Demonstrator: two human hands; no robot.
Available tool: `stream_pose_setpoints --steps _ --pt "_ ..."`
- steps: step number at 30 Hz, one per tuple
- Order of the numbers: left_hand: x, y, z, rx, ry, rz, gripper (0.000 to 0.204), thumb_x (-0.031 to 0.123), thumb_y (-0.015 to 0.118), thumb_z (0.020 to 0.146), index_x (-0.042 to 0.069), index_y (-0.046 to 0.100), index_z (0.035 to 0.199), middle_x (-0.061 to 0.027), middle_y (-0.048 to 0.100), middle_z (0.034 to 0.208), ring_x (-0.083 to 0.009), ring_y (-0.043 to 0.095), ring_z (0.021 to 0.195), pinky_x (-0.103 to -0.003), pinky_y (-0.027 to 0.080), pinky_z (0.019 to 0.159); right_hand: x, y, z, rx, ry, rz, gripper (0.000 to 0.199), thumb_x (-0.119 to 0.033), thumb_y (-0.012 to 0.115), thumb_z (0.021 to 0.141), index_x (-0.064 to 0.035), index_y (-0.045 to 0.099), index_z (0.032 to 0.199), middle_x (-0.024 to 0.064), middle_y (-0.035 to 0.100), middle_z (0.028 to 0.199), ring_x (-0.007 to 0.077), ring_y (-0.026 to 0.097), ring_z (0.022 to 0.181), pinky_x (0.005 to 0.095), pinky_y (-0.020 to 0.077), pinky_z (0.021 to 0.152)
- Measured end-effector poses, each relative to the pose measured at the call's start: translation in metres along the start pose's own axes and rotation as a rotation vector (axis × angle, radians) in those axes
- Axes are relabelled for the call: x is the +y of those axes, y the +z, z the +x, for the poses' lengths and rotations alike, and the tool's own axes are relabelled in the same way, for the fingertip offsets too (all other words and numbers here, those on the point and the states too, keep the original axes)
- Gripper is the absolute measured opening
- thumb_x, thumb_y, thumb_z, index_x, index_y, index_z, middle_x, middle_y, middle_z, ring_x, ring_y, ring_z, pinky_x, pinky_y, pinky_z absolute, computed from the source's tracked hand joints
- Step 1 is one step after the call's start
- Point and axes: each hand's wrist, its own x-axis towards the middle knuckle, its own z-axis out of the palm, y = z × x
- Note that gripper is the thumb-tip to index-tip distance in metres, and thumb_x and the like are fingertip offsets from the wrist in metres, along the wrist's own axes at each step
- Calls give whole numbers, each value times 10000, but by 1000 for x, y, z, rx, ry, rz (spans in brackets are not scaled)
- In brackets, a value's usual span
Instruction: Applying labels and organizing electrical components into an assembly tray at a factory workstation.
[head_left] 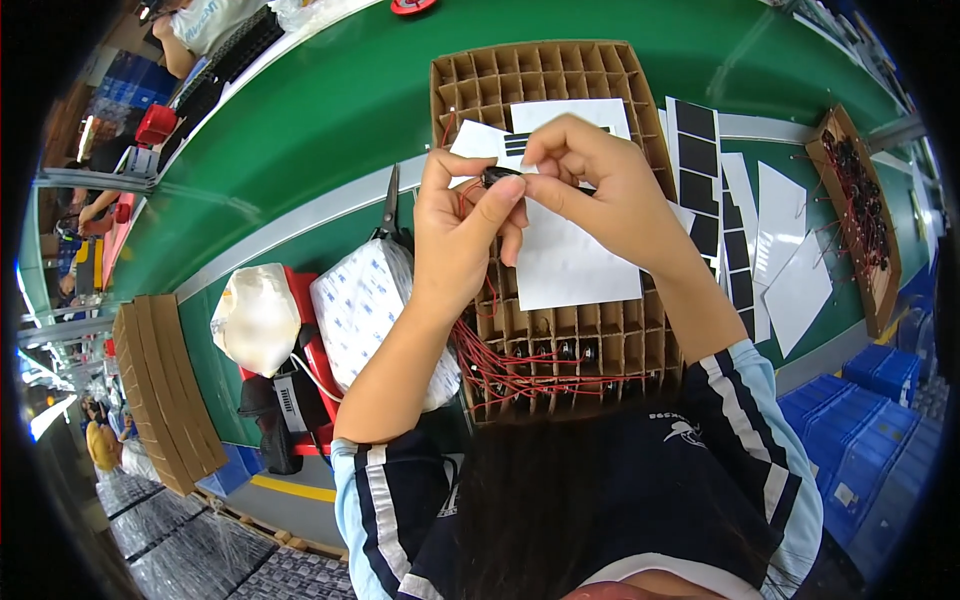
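Between my hands is a small round black part (499, 176) with red wires hanging from it. My left hand (458, 215) grips it between bent fingers and thumb. The fingertips of my right hand (590, 185) pinch at its right edge; whether they hold a thin piece there is too small to tell. Both hands are above a cardboard tray with a grid of dividers (535, 62). White sheets (575, 265) lie on that tray, one with black strips beneath my fingers. Nearer to me, several black parts with red wires (510, 365) sit in its cells.
Scissors (391, 205), a white patterned packet (365, 305) and a red holder (312, 345) lie left of the tray. On the right are sheets with black squares (697, 150) and a cardboard box of wired black parts (850, 205). A green conveyor belt (350, 90) runs behind.
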Motion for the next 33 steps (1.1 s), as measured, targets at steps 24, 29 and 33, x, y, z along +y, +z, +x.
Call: stream_pose_setpoints --steps 24,29,33 --pt "-8 -8 6 -216 -246 -581 269 304 334 924 78 469 980 -109 510 680 -71 278 336 -210 251 366 18 -15 8 -4 -3 -125 163 -181 596 780 -21 568 766 26 563 737 107 515 701 231 408 662" --pt "-6 -8 4 -178 -255 -542 288 313 335 923 93 446 1074 -110 526 667 -107 331 334 -216 283 381 4 -4 4 -11 -116 -157 271 -151 680 684 -58 614 930 48 608 776 139 552 729 243 412 679" --pt "-6 -3 12 45 -72 218 253 248 449 889 69 396 1060 -94 545 664 -106 491 543 -208 360 497 13 -10 3 29 -274 -462 206 -233 637 716 -66 611 833 48 584 674 164 538 600 276 392 627"
